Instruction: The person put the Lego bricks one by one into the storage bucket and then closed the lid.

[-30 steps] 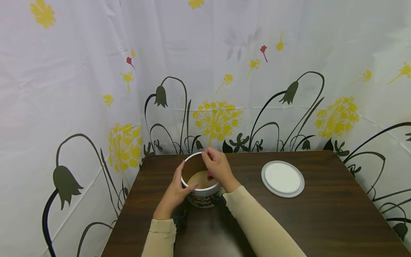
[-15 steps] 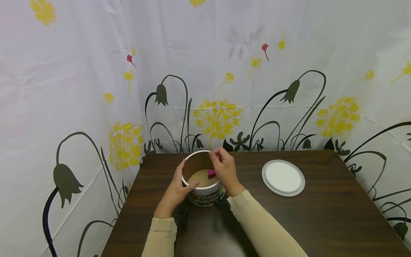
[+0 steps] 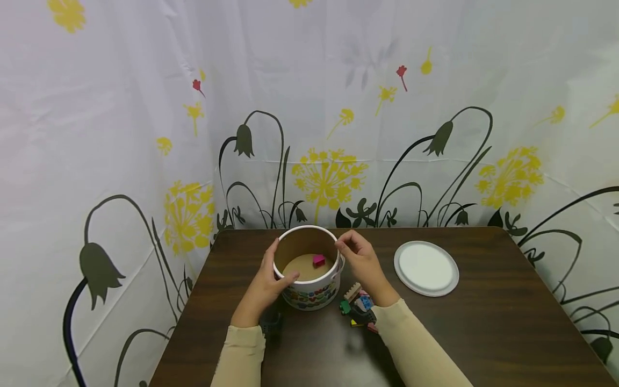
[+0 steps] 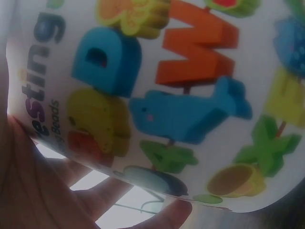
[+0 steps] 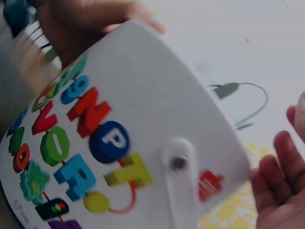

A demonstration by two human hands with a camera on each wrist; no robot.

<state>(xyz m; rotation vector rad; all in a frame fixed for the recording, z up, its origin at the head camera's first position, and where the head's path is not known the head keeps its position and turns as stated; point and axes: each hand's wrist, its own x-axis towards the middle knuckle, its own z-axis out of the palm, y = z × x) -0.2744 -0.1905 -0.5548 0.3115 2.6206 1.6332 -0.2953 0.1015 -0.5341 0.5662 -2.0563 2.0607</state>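
1. The right hand [image 3: 362,263] is easing away from the bucket [image 3: 311,297]: a moment ago it was reaching over the rim, and now it is hanging just outside, on the right. The head view is not settling whether a fingertip is still brushing the edge.

2. The pink block [image 3: 318,260] is now showing whole. It is lying inside the bucket, on the tan floor and right of centre, with no finger touching it; earlier the right hand was partly covering it.

3. The right hand's grip is looking relaxed: in the right wrist view the fingers are curving loosely, the thumb is standing apart from them, and nothing is showing between.

4. The left hand [image 3: 266,285] is holding the bucket's left side as it was before, the thumb hooking over the near rim and the fingers spreading along the outside wall. It appears to be steadying the bucket, which is standing upright.

5. A pile of blocks [image 3: 364,302] is coming into view on the table [image 3: 483,322], near and right of the bucket, partly behind the right wrist, where the forearm was hiding it.

6. The white lid [image 3: 426,269] is lying farther right, seemingly undisturbed.

7. For the work in hand, this is suggesting that the pink block is released and the right hand is free, while the pile is remaining outside.
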